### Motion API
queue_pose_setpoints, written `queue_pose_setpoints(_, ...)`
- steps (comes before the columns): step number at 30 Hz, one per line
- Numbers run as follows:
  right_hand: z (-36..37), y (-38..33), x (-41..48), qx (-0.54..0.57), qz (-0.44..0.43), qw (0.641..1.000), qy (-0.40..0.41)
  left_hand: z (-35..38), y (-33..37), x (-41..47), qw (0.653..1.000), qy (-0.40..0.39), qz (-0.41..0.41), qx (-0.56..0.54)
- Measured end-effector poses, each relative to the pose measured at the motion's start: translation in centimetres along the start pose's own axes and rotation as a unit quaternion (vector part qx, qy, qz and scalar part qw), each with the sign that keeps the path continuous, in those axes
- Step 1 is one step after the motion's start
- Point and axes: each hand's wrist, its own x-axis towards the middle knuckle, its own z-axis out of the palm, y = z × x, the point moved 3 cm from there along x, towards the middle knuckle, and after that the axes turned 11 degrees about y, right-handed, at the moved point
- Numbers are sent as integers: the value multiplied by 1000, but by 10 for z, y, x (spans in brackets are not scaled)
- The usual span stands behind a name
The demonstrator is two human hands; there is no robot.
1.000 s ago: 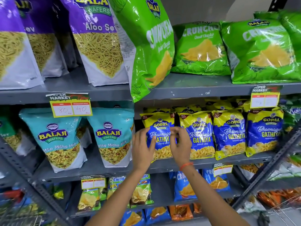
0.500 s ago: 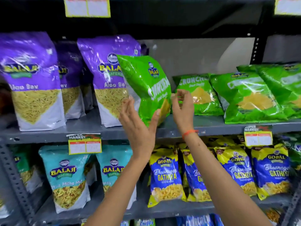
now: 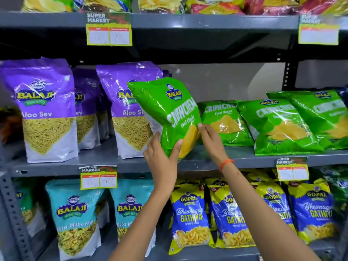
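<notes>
A green Balaji Crunchem snack bag (image 3: 169, 110) stands tilted at the front of the middle grey shelf (image 3: 105, 166), leaning over a purple bag. My left hand (image 3: 160, 159) grips its lower left corner, thumb on the front and fingers behind. My right hand (image 3: 211, 142) pinches the bag's lower right edge; an orange band circles that wrist. The bag's bottom hangs over the shelf's front lip.
Purple Aloo Sev bags (image 3: 45, 110) stand left of the held bag; more green Crunchem bags (image 3: 278, 125) lie to its right. Below are teal Balaji bags (image 3: 75, 213) and blue-yellow Gathiya bags (image 3: 190, 213). Price tags (image 3: 98, 178) hang on the shelf lips. Another stocked shelf sits overhead.
Both hands rose from the Gathiya bags on the lower shelf to the tilted green bag and took hold of it. The view tilted upward.
</notes>
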Motion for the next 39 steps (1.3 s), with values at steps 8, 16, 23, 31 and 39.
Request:
queue_pose_setpoints(8, -70, 2, 17, -25, -33, 990, 133, 46, 23, 7, 988, -117, 20, -97)
queue_pose_setpoints(16, -121, 31, 19, -88, 8, 983, 158, 115, 3, 22, 918, -327, -136, -180)
queue_pose_setpoints(23, -125, 44, 15, -139, -9, 980, 139, 137, -7, 22, 876, -375, -215, -213)
queue_pose_setpoints(31, -121, 51, 12, -145, -24, 974, 173, 141, -5, 21, 879, -381, -209, -196)
queue_pose_setpoints(39, -104, 49, -1, -218, -75, 952, 201, 133, -3, 14, 916, -356, -140, -122)
